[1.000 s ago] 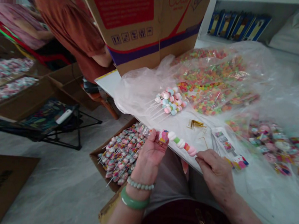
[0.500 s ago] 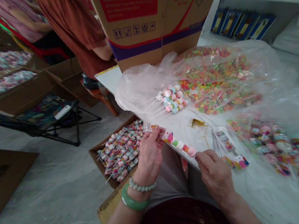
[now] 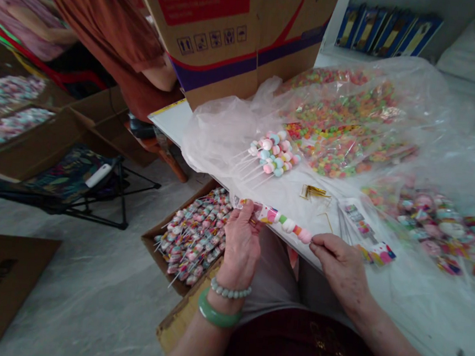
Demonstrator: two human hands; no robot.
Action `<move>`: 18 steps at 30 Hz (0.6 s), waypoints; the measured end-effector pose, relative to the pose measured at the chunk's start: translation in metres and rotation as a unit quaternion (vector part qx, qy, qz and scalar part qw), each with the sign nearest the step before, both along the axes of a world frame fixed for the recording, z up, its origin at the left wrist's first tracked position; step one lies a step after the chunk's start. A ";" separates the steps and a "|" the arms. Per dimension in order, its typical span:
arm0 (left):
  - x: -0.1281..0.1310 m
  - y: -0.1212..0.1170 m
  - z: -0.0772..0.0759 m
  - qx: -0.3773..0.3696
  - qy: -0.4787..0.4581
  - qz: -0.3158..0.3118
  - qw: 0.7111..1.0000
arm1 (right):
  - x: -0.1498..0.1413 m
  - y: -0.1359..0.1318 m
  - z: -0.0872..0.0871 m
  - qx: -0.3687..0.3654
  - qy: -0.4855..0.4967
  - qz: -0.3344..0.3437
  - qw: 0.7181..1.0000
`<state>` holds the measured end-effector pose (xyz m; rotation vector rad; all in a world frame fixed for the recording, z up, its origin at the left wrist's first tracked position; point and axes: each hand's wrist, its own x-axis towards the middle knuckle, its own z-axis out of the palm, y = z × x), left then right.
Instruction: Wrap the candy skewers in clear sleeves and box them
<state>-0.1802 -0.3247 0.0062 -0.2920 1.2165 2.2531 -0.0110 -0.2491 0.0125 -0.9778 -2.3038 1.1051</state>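
A candy skewer (image 3: 289,225) with white, green, orange and pink pieces stretches between my two hands, over the table's front edge. My left hand (image 3: 243,242) is closed, pinching the printed clear wrapper (image 3: 268,214) around the skewer's far left part. The thumb and fingers of my right hand (image 3: 343,270) pinch the stick end just beyond the last pink piece; the stick itself is mostly hidden. Behind, a pile of unwrapped marshmallow skewers (image 3: 275,154) lies on plastic. Gold twist ties (image 3: 315,192) and a stack of printed wrappers (image 3: 358,219) lie close to my right hand.
Below left stands a carton of wrapped skewers (image 3: 195,235). Clear bags of colourful candies (image 3: 346,115) cover the table's back, with wrapped candies (image 3: 445,224) at right. A tall cardboard box (image 3: 225,72) stands behind. One person in an orange-brown top (image 3: 105,28) sits at left, near a folding stool (image 3: 75,180).
The skewer and my right hand have shifted slightly up and left, and a little more of the candy seems to be inside the wrapper. Both hands keep their grip.
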 end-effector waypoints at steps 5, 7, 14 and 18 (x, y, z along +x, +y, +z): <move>0.003 0.000 0.000 -0.020 0.016 -0.004 1.000 | 0.000 0.001 -0.003 -0.003 -0.002 0.018 1.000; 0.002 0.001 -0.003 -0.015 0.014 -0.019 1.000 | 0.000 0.000 -0.005 0.004 0.005 0.049 0.999; -0.001 0.000 -0.010 -0.034 0.022 -0.028 0.999 | 0.000 0.001 -0.010 0.016 0.012 0.026 0.999; 0.002 0.001 -0.008 -0.026 0.020 -0.050 0.998 | 0.000 0.004 -0.008 -0.017 -0.006 -0.005 1.000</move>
